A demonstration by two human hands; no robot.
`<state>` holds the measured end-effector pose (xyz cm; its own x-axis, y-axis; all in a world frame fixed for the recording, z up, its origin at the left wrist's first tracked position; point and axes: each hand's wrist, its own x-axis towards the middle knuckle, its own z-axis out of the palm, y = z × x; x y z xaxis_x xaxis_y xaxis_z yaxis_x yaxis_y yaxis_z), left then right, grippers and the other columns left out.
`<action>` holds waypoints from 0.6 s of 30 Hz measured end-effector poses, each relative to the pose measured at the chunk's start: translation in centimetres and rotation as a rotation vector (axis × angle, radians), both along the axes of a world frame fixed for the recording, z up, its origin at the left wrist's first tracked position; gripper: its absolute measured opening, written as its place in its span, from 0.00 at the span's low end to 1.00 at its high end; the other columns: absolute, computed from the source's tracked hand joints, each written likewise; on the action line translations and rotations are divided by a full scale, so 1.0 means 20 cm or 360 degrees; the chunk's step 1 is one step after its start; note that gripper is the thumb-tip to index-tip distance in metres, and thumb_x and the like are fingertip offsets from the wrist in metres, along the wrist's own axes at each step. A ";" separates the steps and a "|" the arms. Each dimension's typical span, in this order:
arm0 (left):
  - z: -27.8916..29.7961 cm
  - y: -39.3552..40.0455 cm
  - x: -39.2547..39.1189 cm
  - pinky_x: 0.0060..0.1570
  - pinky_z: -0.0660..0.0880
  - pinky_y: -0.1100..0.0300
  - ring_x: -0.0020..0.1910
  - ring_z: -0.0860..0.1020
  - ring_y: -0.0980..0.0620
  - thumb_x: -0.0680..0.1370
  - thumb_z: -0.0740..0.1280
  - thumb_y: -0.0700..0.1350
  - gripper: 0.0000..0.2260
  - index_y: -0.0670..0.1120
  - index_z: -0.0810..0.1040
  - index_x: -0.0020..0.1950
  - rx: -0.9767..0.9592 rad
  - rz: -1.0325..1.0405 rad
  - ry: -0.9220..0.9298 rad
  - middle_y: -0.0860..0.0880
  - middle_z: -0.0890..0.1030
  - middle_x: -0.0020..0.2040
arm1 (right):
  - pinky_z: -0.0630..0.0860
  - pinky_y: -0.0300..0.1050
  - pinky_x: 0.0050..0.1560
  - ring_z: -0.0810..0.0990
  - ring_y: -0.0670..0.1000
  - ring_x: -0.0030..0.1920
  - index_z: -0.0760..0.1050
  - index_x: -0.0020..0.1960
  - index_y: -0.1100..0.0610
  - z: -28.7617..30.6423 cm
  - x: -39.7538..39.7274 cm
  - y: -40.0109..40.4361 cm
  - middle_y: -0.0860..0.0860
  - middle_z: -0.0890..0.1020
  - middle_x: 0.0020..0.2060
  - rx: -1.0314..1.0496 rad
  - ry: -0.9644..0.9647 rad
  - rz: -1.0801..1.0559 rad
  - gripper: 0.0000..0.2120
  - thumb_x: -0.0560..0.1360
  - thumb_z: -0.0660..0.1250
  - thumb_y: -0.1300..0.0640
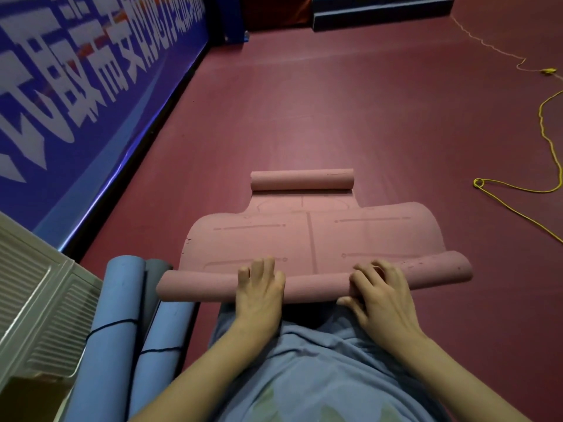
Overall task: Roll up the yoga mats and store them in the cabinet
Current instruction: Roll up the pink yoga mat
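Both hands grip the pink mat's rolled edge.

Sports hall around me, likely table-tennis or gym court. Dark red sport flooring stretches wide. Long blue barrier banner with big white characters runs along my left. Blue padded blocks stacked at far end. Rolled blue mats lie beside me. Yellow rope trails across floor at right.

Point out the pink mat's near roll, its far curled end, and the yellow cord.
near roll (316,286): head view, roll's middle between the hands.
far curled end (301,180): head view, curl's middle.
yellow cord (518,187): head view, floor stretch.
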<state>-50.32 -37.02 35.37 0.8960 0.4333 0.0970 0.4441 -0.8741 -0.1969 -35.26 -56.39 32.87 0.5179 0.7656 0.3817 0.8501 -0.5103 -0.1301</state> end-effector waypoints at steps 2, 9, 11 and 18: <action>0.01 0.01 0.04 0.51 0.60 0.48 0.55 0.70 0.42 0.70 0.70 0.42 0.11 0.49 0.77 0.52 0.0037 -0.0019 0.0032 0.45 0.72 0.55 | 0.69 0.59 0.59 0.73 0.62 0.60 0.77 0.48 0.55 0.01 0.00 0.02 0.55 0.79 0.59 -0.0022 -0.0008 -0.0074 0.19 0.69 0.75 0.40; -0.02 0.10 0.03 0.36 0.69 0.52 0.34 0.74 0.43 0.59 0.74 0.37 0.22 0.44 0.79 0.53 0.0194 -0.0259 -0.0177 0.46 0.75 0.36 | 0.68 0.54 0.50 0.76 0.57 0.49 0.76 0.48 0.50 0.05 0.07 0.11 0.48 0.80 0.47 -0.0106 -0.0040 -0.0131 0.18 0.75 0.57 0.38; -0.03 0.08 0.04 0.37 0.72 0.52 0.35 0.75 0.43 0.60 0.72 0.35 0.19 0.43 0.79 0.49 0.0170 -0.0214 -0.0242 0.45 0.76 0.37 | 0.68 0.54 0.52 0.76 0.56 0.50 0.77 0.49 0.48 0.07 0.12 0.17 0.46 0.82 0.48 -0.0217 0.0042 -0.0170 0.19 0.77 0.52 0.40; -0.10 0.06 0.12 0.51 0.67 0.45 0.43 0.74 0.42 0.61 0.74 0.46 0.23 0.43 0.75 0.54 0.0009 0.0061 -0.0128 0.45 0.76 0.45 | 0.64 0.52 0.56 0.75 0.57 0.51 0.69 0.50 0.50 0.09 0.22 0.31 0.50 0.81 0.46 -0.0281 0.0344 -0.0188 0.16 0.80 0.52 0.39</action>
